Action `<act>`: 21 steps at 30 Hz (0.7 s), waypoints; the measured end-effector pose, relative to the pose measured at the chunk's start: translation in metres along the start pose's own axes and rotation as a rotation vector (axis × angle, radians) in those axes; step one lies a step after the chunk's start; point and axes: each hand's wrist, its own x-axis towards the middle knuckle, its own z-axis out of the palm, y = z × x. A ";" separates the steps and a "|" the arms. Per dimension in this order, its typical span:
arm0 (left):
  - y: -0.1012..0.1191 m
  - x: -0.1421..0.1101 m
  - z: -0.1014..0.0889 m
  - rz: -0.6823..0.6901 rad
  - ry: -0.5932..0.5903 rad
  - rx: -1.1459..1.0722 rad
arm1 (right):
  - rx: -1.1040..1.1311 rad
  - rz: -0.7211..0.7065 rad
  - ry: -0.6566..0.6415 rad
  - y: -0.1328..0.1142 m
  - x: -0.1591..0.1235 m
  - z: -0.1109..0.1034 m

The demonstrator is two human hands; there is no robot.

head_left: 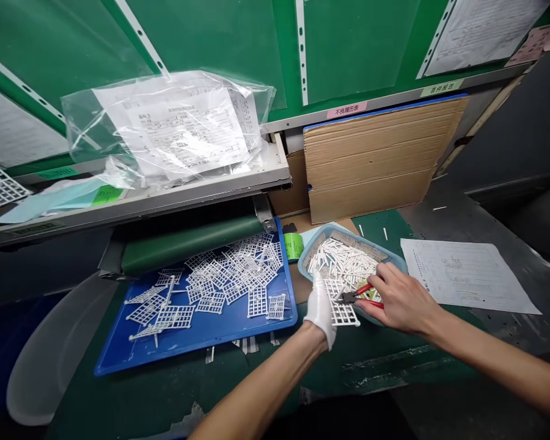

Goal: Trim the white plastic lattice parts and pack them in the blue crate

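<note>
My left hand [319, 308], in a white glove, grips a white plastic grid frame [342, 310] by its left edge, over the near rim of a light blue basket [396, 259]. My bare right hand [396, 299] is closed on red-handled cutters [363, 294] whose jaws meet the grid's upper right side. The basket holds many small white plastic sticks [343, 260]. To the left, a blue tray [201, 333] carries several more white grid frames [229, 278].
A green tape roll [292, 245] lies between tray and basket. A printed sheet [465, 272] lies on the right. A cardboard box [371, 159] stands behind the basket. A metal shelf [174, 198] with bagged papers [178, 125] overhangs the tray. A translucent curved cover [50, 348] sits at left.
</note>
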 end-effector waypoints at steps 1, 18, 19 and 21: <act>-0.006 0.011 0.002 0.001 0.003 -0.035 | 0.006 0.072 -0.017 -0.001 -0.008 0.009; 0.005 -0.017 -0.009 -0.577 -0.253 0.285 | 0.004 -0.459 0.053 0.020 0.014 -0.032; 0.004 -0.015 -0.008 -0.532 -0.204 0.252 | 0.012 -0.387 0.019 0.020 0.010 -0.026; 0.001 -0.007 -0.005 -0.440 -0.106 0.166 | 0.050 -0.223 -0.050 0.018 -0.001 -0.010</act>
